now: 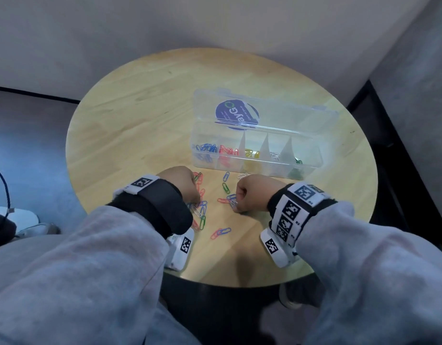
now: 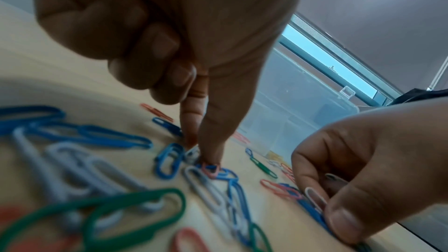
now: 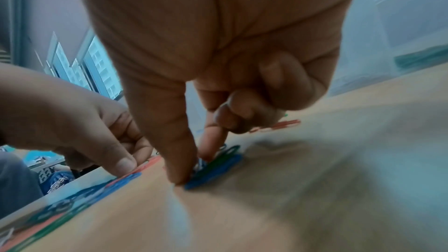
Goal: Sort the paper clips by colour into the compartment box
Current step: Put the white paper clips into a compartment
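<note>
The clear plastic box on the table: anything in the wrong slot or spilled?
Nothing stands out. The clear plastic compartment box holds blue, red, yellow, white and green clips apart; the loose coloured paper clips on the round wooden table simply await sorting.

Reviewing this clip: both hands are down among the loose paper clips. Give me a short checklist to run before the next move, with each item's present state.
1. Compartment box open, lid up: ok.
2. Sections already hold one colour each, blue, red, yellow, white, green from left to right: ok as far as the head view shows.
3. Left hand has a single clip: cannot tell; its fingertips press into a tangle of white, blue and pink clips.
4. Right hand has a single clip: cannot tell; it pinches a white clip, but blue ones lie right against it.
5. Path from the hands to the box is free: ok.
6. Loose clips remain on the table: sorting not finished.
</note>
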### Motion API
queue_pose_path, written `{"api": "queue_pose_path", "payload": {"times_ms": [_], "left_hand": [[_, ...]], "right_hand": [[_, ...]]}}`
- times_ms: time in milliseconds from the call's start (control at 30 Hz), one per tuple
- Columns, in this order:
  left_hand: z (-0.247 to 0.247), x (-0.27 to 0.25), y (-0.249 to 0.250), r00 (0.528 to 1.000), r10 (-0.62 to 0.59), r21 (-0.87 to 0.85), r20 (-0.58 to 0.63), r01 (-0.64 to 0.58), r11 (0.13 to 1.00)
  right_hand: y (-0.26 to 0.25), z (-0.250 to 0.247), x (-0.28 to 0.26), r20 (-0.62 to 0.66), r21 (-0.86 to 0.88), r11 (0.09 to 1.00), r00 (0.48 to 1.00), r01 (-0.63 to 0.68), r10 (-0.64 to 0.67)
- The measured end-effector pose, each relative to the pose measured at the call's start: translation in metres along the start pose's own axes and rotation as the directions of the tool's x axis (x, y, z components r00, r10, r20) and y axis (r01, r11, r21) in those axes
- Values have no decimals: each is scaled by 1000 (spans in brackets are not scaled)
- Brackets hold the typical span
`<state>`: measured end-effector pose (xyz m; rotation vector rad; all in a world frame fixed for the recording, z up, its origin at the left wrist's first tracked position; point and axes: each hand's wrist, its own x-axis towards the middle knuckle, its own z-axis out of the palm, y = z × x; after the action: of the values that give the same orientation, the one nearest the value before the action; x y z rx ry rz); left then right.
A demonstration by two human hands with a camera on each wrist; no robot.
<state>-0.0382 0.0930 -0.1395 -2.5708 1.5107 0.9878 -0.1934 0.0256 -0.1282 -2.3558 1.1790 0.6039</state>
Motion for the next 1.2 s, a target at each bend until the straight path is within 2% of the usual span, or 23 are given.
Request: {"api": "queue_pose_path", "payload": {"times_ms": [100,200,267,333,433,500,633,733,800,867,933,1000,1033,1067,1133,1200], "left_hand": [[1,1,0,1000,-3,-9,4,3,1000],[1,0,-1,999,7,-22,32,-7,1000],[0,-2,-3,998,16,-33,56,-14,999],[-3,-5,-4,997,12,-65,75,-7,998],[-13,-9,-7,996,2,-162,91,13,987],[-19,-13,-9,994,-10,-301,112,43,952],[-26,-22,-18,992,-8,-567,128,80,820],[-29,-28,-26,993,-4,-688,121,87,720],[-31,-30,-32,992,5,-740,122,88,666],[-33,-32,-35,992,28,-781,122,79,620],[-33,-35,-36,993,38,-807,115,71,587],[-31,-34,-38,993,28,-794,114,74,603],[-29,-34,-38,994,24,-760,109,68,646],[-27,-33,-39,995,26,-688,97,48,725],[-22,-32,-41,996,48,-412,69,-15,911],[-18,-35,-40,996,53,-164,73,-41,986]], "right_hand": [[-2,1,4,13,-28,1000,1000,12,-12],[1,2,5,-8,20,999,1000,26,-25],[4,2,4,-29,90,996,999,24,-21],[7,1,3,-45,243,970,999,13,-2],[5,-1,2,-23,418,908,999,-11,23],[1,-3,0,17,507,862,1000,-21,14],[-10,-2,-2,85,762,647,996,-38,-41],[-19,0,-2,88,832,553,995,-47,-49],[-26,2,-2,109,812,583,991,-41,-81],[-34,3,-4,124,682,731,988,-18,-91],[-41,6,-5,84,456,889,993,40,-88],[-48,10,-4,14,308,947,995,89,-98],[-51,12,-4,-13,267,958,994,104,-104],[-55,14,-3,-30,233,966,994,111,-107],[-60,17,0,-41,162,980,994,111,-106],[-64,19,2,-42,78,991,993,112,-109]]}}
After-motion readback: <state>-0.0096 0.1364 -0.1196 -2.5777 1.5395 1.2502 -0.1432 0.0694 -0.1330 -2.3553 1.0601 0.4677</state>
